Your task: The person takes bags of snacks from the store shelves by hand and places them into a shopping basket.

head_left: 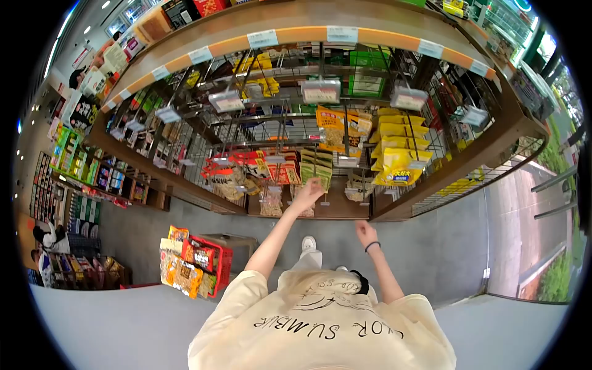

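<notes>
My left hand (308,194) reaches out to the lower part of a green snack packet (316,165) hanging on a rack. Its fingers look bent against the packet's front, though they are small in view. Red snack packets (283,170) hang just left of the green ones. My right hand (365,233), with a dark band on the wrist, hangs in front of the rack's lower edge. Its fingers are curled in loosely and nothing shows in them.
Yellow bags (398,163) and orange bags (341,128) hang to the right and above. A brown shelf (296,23) with price tags juts out overhead. On the floor at left stands a red basket (223,262) filled with snack bags. A person (52,239) is far left.
</notes>
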A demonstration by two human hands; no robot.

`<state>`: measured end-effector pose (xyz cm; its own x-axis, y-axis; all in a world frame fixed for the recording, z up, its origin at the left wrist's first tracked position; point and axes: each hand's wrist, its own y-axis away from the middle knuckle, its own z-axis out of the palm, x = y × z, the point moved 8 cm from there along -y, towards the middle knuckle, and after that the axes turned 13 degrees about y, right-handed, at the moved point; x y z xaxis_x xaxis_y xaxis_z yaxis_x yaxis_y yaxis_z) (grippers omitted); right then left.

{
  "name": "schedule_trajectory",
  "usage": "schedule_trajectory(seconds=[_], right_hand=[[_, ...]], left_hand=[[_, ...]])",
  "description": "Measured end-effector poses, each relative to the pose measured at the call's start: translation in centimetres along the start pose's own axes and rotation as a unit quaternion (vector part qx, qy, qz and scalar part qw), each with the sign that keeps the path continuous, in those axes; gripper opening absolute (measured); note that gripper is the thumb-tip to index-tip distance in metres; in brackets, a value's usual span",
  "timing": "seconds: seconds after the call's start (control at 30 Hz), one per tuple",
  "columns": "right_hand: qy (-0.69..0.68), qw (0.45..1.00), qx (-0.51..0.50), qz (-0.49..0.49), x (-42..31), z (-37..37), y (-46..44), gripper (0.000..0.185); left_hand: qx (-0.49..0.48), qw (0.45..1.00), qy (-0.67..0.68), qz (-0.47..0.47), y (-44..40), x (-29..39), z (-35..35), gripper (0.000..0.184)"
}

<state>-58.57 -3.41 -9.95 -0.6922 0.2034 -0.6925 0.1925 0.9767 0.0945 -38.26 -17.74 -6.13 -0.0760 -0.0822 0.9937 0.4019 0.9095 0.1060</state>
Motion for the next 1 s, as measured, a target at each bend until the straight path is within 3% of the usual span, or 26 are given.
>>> schedule_trajectory(seconds=[0.03,0.1,0.13,0.2,0.23,0.3,0.4,0.43,0.5,0.53,0.6,0.7,0.77,0.8,0.9,0.93,1.0], right_hand=[[-0.022,0.999,0.035,-0.020,-2.8,-0.8,-2.2,0.019],[0.013,0.995,0.084,-0.054,-7.4,-2.6,-6.1,0.016],[-0.069,0.991,0.106,-0.039,-7.9,-2.3,-8.0,0.018],[-0.055,0.982,0.180,-0.032,-9.4,-2.8,-11.1,0.022],[-0.064,0.990,0.099,0.079,-9.0,-2.4,-12.7,0.034],[-0.044,0.979,0.195,-0.038,-6.2,-0.9,-16.5,0.053],[-0.052,0.967,0.250,-0.021,-10.8,-4.7,-16.9,0.056],[-0.050,0.966,0.254,-0.014,-10.1,-4.8,-17.8,0.056],[0.016,0.982,0.187,-0.005,-9.2,-4.1,-19.7,0.080],[0.017,0.982,0.188,-0.012,-9.1,-4.2,-20.2,0.080],[0.042,0.982,0.181,-0.013,-6.6,-2.5,-22.1,0.080],[-0.006,0.983,0.180,0.035,-9.0,-4.8,-21.2,0.076],[0.002,0.992,0.125,0.034,-6.4,-2.7,-23.1,0.071],[0.005,0.986,0.156,0.057,-6.2,-2.9,-22.9,0.059],[0.041,0.986,0.157,0.043,-6.0,-3.1,-22.2,0.048],[0.023,0.981,0.191,0.022,-6.1,-3.2,-22.1,0.040],[0.011,0.986,0.162,0.025,-5.5,-3.0,-21.8,0.038]], left_hand=[[0.047,0.997,0.056,0.029,-1.7,-0.2,-1.8,0.044],[0.030,0.998,0.057,-0.025,-4.3,0.9,-3.2,0.052],[0.055,0.997,0.055,-0.023,-5.4,1.9,-3.9,0.052],[0.069,0.996,0.049,-0.004,-7.5,2.8,-4.6,0.060],[0.063,0.997,0.048,-0.004,-8.2,3.9,-4.7,0.060],[0.056,0.998,0.009,0.032,-8.9,6.1,-4.7,0.070],[0.023,0.998,-0.030,0.047,-11.4,5.0,-4.9,0.075],[-0.001,0.998,-0.044,0.037,-12.1,4.9,-4.7,0.077],[-0.032,0.998,-0.045,-0.003,-13.4,3.2,-4.6,0.077],[-0.059,0.997,-0.039,0.008,-14.2,2.0,-4.3,0.077],[-0.085,0.996,-0.032,-0.004,-15.1,-0.4,-3.8,0.076],[-0.102,0.994,-0.043,-0.009,-16.5,-3.6,-3.3,0.075],[-0.099,0.994,-0.052,-0.009,-16.3,-3.5,-3.3,0.073],[-0.094,0.994,-0.056,-0.010,-16.0,-3.7,-3.5,0.071],[-0.063,0.996,-0.063,0.016,-15.7,-2.9,-4.0,0.065],[-0.007,0.997,-0.048,0.057,-14.9,-1.8,-4.5,0.054],[-0.015,0.997,-0.042,0.056,-14.2,-0.6,-4.6,0.049]])
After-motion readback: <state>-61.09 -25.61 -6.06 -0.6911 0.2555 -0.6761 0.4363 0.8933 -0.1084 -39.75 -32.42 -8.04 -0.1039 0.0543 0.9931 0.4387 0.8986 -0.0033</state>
